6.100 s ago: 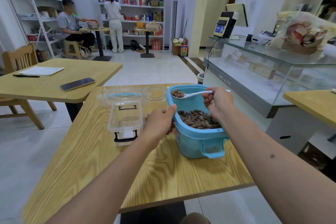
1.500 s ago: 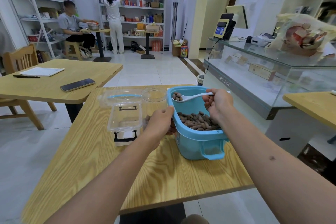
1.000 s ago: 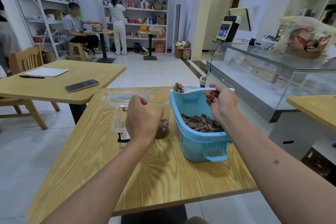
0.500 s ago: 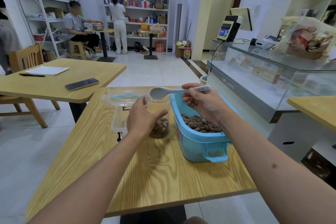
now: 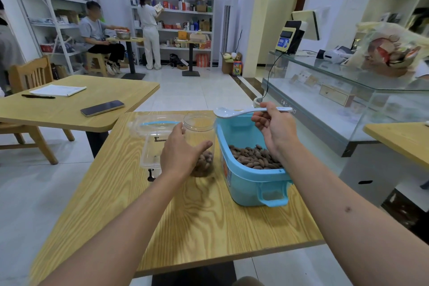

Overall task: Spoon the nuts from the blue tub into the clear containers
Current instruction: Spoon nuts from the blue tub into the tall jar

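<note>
Over the blue tub, empty spoon in right hand

Both forearms are extended forward from the lower edge of the view, bare to the wrist. The left hand is held with its back toward the camera – the thumb is stretched out to the right and the fingers are wrapped round the clear jar from the left. The right hand is raised higher, palm turned leftward, with the fingers curled; the handle of the white spoon is pinched in its grip – roughly level, bowl pointing left.
</note>
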